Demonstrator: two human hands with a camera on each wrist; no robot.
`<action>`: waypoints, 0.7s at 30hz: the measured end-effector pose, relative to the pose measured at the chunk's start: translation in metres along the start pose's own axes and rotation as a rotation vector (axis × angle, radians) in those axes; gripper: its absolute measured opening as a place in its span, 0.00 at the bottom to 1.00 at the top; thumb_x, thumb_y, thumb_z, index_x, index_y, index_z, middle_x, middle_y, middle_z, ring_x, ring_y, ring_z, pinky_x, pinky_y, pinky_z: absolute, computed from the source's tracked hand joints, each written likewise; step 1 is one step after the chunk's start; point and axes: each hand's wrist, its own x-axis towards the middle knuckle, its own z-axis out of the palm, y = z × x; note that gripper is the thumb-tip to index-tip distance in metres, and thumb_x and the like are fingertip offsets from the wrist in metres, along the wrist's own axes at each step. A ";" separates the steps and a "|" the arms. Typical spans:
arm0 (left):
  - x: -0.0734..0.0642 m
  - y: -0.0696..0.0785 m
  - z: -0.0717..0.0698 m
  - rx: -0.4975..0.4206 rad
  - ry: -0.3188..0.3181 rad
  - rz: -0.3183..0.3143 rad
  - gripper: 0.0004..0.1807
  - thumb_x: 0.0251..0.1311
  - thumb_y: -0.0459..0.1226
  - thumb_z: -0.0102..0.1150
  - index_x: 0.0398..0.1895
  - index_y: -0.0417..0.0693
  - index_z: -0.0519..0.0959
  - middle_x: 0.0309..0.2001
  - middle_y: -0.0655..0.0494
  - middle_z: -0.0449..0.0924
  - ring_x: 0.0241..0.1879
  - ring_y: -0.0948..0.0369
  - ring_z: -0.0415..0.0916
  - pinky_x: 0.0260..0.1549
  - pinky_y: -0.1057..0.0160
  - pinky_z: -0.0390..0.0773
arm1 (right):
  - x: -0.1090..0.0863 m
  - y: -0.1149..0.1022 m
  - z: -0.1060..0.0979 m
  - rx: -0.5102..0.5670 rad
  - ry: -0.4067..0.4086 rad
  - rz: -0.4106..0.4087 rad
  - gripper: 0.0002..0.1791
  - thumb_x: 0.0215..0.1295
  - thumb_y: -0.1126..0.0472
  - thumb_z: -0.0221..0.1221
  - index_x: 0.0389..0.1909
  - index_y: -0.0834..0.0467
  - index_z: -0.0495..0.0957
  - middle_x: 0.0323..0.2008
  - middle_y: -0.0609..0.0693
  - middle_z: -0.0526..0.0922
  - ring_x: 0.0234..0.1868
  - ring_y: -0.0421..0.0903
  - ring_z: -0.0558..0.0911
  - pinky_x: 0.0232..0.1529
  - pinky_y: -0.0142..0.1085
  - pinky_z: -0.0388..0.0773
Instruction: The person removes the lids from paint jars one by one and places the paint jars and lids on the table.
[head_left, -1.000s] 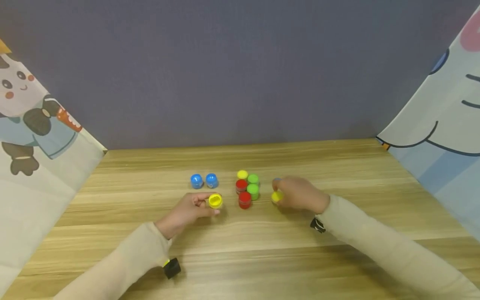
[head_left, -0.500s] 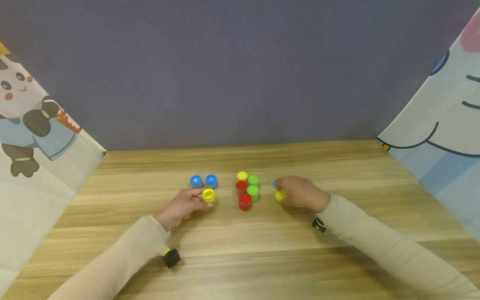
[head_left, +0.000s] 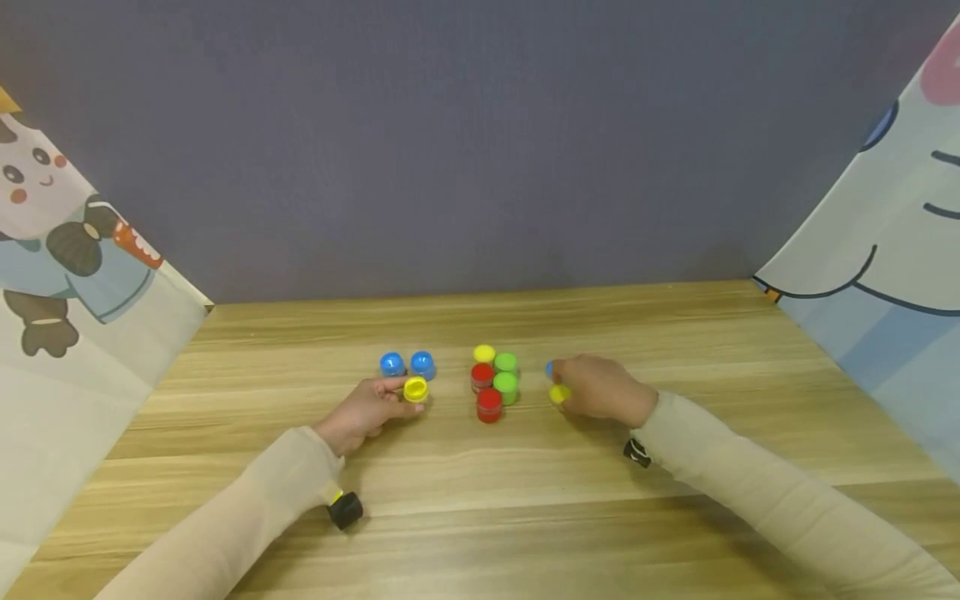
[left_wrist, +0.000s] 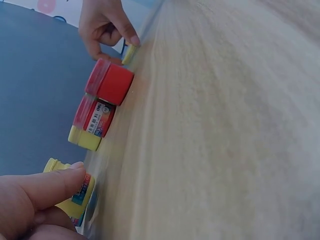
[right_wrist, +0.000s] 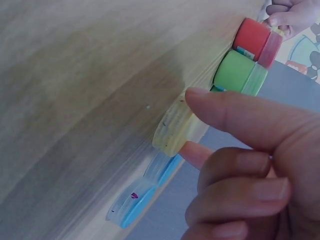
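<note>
A wood-grain desk (head_left: 480,508) carries everything. The hands are well apart. The left hand (head_left: 366,414) pinches a yellow jar (head_left: 416,393) between thumb and fingers, just on the near side of two blue jars (head_left: 422,367); the right hand (head_left: 606,388) grips a yellow lid (right_wrist: 172,129) by its edge, beside two blue lids (right_wrist: 132,202). Red jars (head_left: 489,407) and green jars (head_left: 506,388) stand between the hands.

The likeliest trouble is a spill: the yellow jar looks uncapped, so a tilt or hard squeeze could tip out whatever is inside. The left hand could knock a blue jar if it swung outward. The yellow lid may slip, being pinched only at its thin rim.

The yellow jar is short, round and bright, with a ridged neck and a dark label. It seems near upright; whether its base touches the desk I cannot tell. The yellow lid is a shallow, cloudy disc, specked around the edge.
</note>
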 end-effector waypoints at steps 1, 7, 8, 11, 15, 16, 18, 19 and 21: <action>0.001 0.000 0.000 -0.003 -0.002 0.003 0.30 0.55 0.37 0.65 0.63 0.47 0.70 0.17 0.64 0.60 0.12 0.68 0.50 0.13 0.72 0.54 | 0.000 0.000 0.000 0.002 0.000 0.002 0.12 0.47 0.64 0.66 0.33 0.57 0.76 0.23 0.47 0.74 0.25 0.45 0.73 0.24 0.36 0.71; 0.005 -0.001 0.003 0.000 -0.006 0.004 0.29 0.55 0.36 0.65 0.62 0.46 0.71 0.15 0.64 0.59 0.12 0.68 0.49 0.13 0.72 0.54 | -0.002 -0.003 0.001 -0.018 0.030 -0.019 0.16 0.47 0.61 0.68 0.37 0.59 0.76 0.25 0.49 0.78 0.27 0.46 0.75 0.26 0.38 0.73; 0.005 -0.001 0.003 0.003 -0.005 0.003 0.29 0.55 0.36 0.65 0.62 0.47 0.71 0.15 0.64 0.58 0.12 0.68 0.49 0.13 0.72 0.54 | -0.003 -0.004 0.002 -0.024 0.039 -0.027 0.17 0.47 0.60 0.69 0.38 0.59 0.76 0.27 0.50 0.79 0.27 0.46 0.76 0.27 0.39 0.74; 0.006 0.001 0.004 0.010 -0.009 0.005 0.29 0.55 0.36 0.65 0.62 0.46 0.71 0.14 0.65 0.56 0.12 0.68 0.49 0.13 0.72 0.54 | -0.004 -0.011 0.002 -0.041 0.059 -0.053 0.20 0.47 0.58 0.69 0.40 0.60 0.76 0.30 0.52 0.82 0.29 0.48 0.79 0.30 0.40 0.76; 0.007 0.002 0.004 0.016 -0.010 0.009 0.29 0.55 0.36 0.64 0.63 0.46 0.70 0.14 0.66 0.54 0.12 0.68 0.48 0.13 0.72 0.53 | -0.004 -0.021 0.002 -0.042 0.078 -0.101 0.22 0.50 0.56 0.69 0.43 0.60 0.75 0.28 0.49 0.80 0.27 0.44 0.77 0.29 0.37 0.75; 0.008 0.002 0.004 0.017 -0.011 0.011 0.29 0.55 0.36 0.64 0.63 0.45 0.70 0.14 0.66 0.54 0.12 0.68 0.48 0.13 0.72 0.53 | -0.003 -0.023 0.003 -0.039 0.084 -0.117 0.21 0.50 0.56 0.69 0.44 0.60 0.75 0.26 0.48 0.79 0.25 0.42 0.75 0.27 0.36 0.74; 0.009 0.002 0.005 0.018 -0.007 0.008 0.29 0.55 0.36 0.64 0.62 0.46 0.71 0.14 0.66 0.55 0.12 0.69 0.48 0.13 0.72 0.53 | 0.000 -0.028 0.003 -0.031 0.092 -0.150 0.21 0.52 0.56 0.68 0.45 0.59 0.75 0.21 0.44 0.74 0.21 0.39 0.71 0.22 0.33 0.70; 0.009 0.002 0.005 0.018 -0.006 0.006 0.29 0.55 0.36 0.64 0.62 0.46 0.71 0.14 0.66 0.55 0.12 0.69 0.48 0.13 0.72 0.53 | 0.001 -0.031 0.004 -0.029 0.099 -0.170 0.21 0.52 0.56 0.67 0.45 0.59 0.75 0.19 0.43 0.71 0.20 0.39 0.68 0.19 0.31 0.68; 0.010 0.002 0.006 0.021 -0.003 0.001 0.29 0.55 0.37 0.65 0.62 0.46 0.71 0.15 0.66 0.56 0.12 0.69 0.48 0.13 0.72 0.53 | 0.004 -0.036 0.004 -0.019 0.113 -0.201 0.20 0.53 0.56 0.66 0.46 0.58 0.75 0.16 0.41 0.68 0.17 0.37 0.65 0.16 0.29 0.64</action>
